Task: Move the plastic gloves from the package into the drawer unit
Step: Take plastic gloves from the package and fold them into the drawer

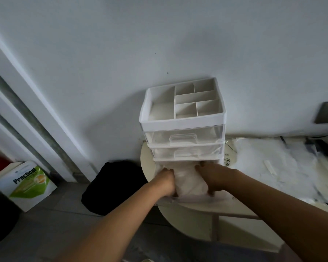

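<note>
One pale grey-white wall fills the upper half of the frame. At the right edge of the frame, a loose heap of translucent white plastic wrapping lies spread along the wall. A round cream tabletop sits at lower centre, and on it, against the wall, stands a white plastic drawer unit with an open divided tray on top and three clear drawers stacked below. The upper two drawers are pushed in; the clear bottom drawer is pulled out toward the camera. To the left of the tabletop, a black soft bag rests on the floor, and further left a green-and-white carton printed "Practical" leans at an angle. Inside the open bottom drawer sits a crumpled bundle of translucent white plastic gloves. The left hand grips the bundle's left side, and the right hand clasps its right side, fingers curled down around it, the two hands apart with the gloves between them.
</note>
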`<state>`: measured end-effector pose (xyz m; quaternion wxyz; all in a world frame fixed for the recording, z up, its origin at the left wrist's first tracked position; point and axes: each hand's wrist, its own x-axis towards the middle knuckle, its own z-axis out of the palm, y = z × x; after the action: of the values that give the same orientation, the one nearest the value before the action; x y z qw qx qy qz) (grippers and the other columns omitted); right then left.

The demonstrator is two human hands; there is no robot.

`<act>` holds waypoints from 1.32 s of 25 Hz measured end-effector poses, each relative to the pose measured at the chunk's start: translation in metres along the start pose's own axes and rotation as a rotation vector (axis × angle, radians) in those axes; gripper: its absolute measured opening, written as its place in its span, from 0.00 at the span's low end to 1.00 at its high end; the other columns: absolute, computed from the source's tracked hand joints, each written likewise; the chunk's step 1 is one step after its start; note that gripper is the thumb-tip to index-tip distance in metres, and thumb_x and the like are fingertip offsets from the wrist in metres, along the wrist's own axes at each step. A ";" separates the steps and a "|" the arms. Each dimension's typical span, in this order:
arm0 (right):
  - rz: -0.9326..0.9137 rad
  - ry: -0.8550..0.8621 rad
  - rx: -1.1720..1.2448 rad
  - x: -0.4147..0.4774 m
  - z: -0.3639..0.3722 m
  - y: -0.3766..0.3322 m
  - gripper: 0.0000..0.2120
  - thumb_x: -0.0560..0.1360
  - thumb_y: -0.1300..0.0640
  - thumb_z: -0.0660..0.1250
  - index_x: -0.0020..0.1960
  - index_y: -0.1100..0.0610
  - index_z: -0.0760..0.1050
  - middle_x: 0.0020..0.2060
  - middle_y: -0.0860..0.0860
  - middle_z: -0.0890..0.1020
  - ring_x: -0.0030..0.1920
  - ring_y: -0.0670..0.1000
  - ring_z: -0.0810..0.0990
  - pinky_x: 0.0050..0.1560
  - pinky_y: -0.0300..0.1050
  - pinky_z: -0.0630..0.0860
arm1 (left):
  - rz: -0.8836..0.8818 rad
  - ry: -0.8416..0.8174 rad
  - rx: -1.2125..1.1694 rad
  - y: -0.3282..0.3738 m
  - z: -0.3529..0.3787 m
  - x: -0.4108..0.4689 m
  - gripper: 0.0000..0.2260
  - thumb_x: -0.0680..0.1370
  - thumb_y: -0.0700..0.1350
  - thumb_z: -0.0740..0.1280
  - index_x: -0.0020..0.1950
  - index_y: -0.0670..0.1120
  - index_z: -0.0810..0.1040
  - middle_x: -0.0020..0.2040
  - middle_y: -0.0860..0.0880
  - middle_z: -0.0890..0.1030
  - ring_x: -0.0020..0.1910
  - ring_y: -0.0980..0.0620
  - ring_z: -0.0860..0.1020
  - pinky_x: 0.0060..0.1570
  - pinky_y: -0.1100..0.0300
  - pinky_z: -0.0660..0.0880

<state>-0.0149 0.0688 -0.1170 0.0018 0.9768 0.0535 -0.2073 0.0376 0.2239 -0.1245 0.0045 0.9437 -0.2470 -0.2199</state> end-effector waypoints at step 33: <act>0.366 0.274 0.502 -0.168 0.089 0.213 0.31 0.73 0.47 0.70 0.73 0.49 0.63 0.73 0.46 0.64 0.72 0.48 0.64 0.69 0.39 0.57 | 0.344 -0.006 -0.142 0.241 0.037 0.015 0.37 0.78 0.62 0.59 0.79 0.47 0.46 0.79 0.45 0.42 0.77 0.43 0.42 0.72 0.39 0.42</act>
<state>-0.1810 -0.1631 -0.1344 -0.2088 0.9589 -0.1759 -0.0769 -0.0778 0.0089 -0.1357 0.1080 0.8843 -0.3884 -0.2355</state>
